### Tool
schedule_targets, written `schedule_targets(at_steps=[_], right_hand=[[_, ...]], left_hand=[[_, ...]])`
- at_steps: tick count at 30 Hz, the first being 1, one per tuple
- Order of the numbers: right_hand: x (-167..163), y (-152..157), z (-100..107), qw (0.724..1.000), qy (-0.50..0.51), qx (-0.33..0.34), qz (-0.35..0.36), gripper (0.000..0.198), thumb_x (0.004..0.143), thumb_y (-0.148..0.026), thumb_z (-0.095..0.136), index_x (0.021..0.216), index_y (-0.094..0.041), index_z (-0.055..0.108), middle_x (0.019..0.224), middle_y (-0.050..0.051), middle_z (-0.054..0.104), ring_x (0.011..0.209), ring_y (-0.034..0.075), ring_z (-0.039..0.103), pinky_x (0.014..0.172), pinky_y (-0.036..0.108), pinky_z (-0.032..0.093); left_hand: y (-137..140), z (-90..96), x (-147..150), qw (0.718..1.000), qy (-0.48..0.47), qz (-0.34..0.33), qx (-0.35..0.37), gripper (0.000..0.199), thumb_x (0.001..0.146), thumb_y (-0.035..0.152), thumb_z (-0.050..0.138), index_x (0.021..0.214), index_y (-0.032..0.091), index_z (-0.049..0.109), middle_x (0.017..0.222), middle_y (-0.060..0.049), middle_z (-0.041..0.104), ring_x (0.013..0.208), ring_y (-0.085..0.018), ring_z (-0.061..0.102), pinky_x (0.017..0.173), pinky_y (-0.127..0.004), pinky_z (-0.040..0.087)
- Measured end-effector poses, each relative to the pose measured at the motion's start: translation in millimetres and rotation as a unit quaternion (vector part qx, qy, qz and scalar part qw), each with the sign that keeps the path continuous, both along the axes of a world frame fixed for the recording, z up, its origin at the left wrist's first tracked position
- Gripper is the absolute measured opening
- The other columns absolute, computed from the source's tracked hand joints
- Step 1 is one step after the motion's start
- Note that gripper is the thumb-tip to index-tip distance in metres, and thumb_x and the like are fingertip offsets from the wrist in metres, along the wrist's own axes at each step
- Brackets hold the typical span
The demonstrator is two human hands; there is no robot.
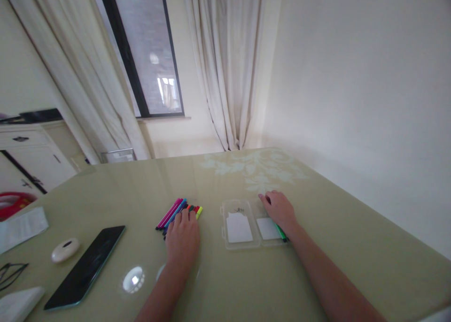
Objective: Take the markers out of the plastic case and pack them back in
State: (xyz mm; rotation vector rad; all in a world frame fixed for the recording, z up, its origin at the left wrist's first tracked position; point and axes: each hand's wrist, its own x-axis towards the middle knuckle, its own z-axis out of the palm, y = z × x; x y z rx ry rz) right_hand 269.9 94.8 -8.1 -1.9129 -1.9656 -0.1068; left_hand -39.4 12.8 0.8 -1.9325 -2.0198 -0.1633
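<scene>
A row of coloured felt-tip markers (171, 215), purple, blue, red, yellow and others, lies on the table. My left hand (183, 230) rests over the right part of the row, its fingers bent down and closed on markers there; the fingertips are partly hidden. To the right lies a clear plastic case (240, 245), opened flat, with white paper in both halves. My right hand (280, 211) is over its right half, fingers curled around a green marker (281, 233) whose dark end shows below the palm. The marker's other end is hidden by the hand.
On the left of the glossy table (218, 284) lie a dark tablet or phone (86, 268), a white rounded object (65, 250), eyeglasses (12, 272), a white box-like object (21, 303) and white paper (23, 228). A wall (369, 101) runs along the right side.
</scene>
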Motion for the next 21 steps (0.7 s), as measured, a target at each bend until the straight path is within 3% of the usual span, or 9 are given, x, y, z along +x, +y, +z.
schedule_targets(at_steps=[3, 5, 7, 10, 12, 16, 21], right_hand=[[-0.6, 0.1, 0.4, 1.0, -0.007, -0.002, 0.0, 0.041, 0.104, -0.042, 0.049, 0.072, -0.02, 0.063, 0.083, 0.007, 0.066, 0.082, 0.022, 0.058, 0.069, 0.031, 0.035], [-0.9, 0.1, 0.7, 1.0, -0.013, 0.001, 0.002, 0.04, 0.104, -0.041, 0.049, 0.072, -0.02, 0.063, 0.084, 0.008, 0.066, 0.083, 0.021, 0.058, 0.071, 0.031, 0.036], [-1.1, 0.2, 0.6, 1.0, -0.018, 0.002, 0.003, 0.04, 0.104, -0.04, 0.049, 0.072, -0.02, 0.063, 0.084, 0.008, 0.067, 0.084, 0.021, 0.058, 0.072, 0.031, 0.036], [-1.2, 0.7, -0.3, 1.0, -0.019, 0.006, 0.003, 0.041, 0.104, -0.04, 0.048, 0.072, -0.02, 0.062, 0.085, 0.008, 0.067, 0.085, 0.022, 0.059, 0.073, 0.032, 0.037], [-1.2, 1.5, -1.6, 1.0, -0.016, 0.009, 0.005, 0.04, 0.104, -0.04, 0.049, 0.071, -0.021, 0.062, 0.084, 0.008, 0.067, 0.085, 0.022, 0.059, 0.073, 0.032, 0.037], [-2.4, 3.9, -3.8, 1.0, 0.003, 0.016, 0.021, 0.041, 0.102, -0.041, 0.049, 0.068, -0.021, 0.058, 0.081, 0.008, 0.066, 0.083, 0.022, 0.059, 0.074, 0.032, 0.037], [-6.2, 3.9, 1.0, 0.997, 0.068, 0.033, 0.029, 0.041, 0.098, -0.047, 0.052, 0.066, -0.022, 0.054, 0.072, 0.005, 0.063, 0.074, 0.02, 0.056, 0.069, 0.03, 0.036]], left_hand=[[2.8, -3.5, -0.9, 1.0, -0.01, -0.011, 0.008, 0.03, 0.098, 0.009, 0.044, 0.111, 0.013, 0.069, 0.114, -0.015, 0.068, 0.108, -0.031, 0.062, 0.088, -0.042, 0.051], [3.8, -5.7, 2.2, 0.997, -0.047, -0.055, 0.024, 0.031, 0.099, 0.012, 0.044, 0.12, 0.013, 0.068, 0.122, -0.015, 0.068, 0.114, -0.031, 0.062, 0.094, -0.045, 0.051], [2.0, -7.3, 8.8, 0.982, -0.107, -0.152, 0.029, 0.033, 0.102, 0.021, 0.045, 0.129, 0.016, 0.064, 0.13, -0.014, 0.066, 0.121, -0.029, 0.06, 0.103, -0.046, 0.048], [-6.6, -8.3, 22.7, 0.929, -0.178, -0.323, -0.014, 0.041, 0.101, 0.04, 0.054, 0.139, 0.024, 0.058, 0.14, -0.009, 0.063, 0.129, -0.027, 0.056, 0.111, -0.046, 0.044], [-12.9, -8.7, 30.5, 0.903, -0.194, -0.379, -0.056, 0.047, 0.097, 0.048, 0.061, 0.139, 0.027, 0.058, 0.143, -0.007, 0.061, 0.131, -0.028, 0.055, 0.112, -0.048, 0.042], [-16.8, -9.7, 35.7, 0.9, -0.204, -0.371, -0.102, 0.039, 0.097, 0.045, 0.063, 0.132, 0.027, 0.063, 0.142, -0.006, 0.064, 0.129, -0.027, 0.057, 0.111, -0.048, 0.043], [-14.7, -9.5, 34.0, 0.907, -0.203, -0.353, -0.111, 0.038, 0.098, 0.042, 0.062, 0.134, 0.028, 0.062, 0.142, -0.006, 0.063, 0.13, -0.028, 0.057, 0.11, -0.05, 0.042]])
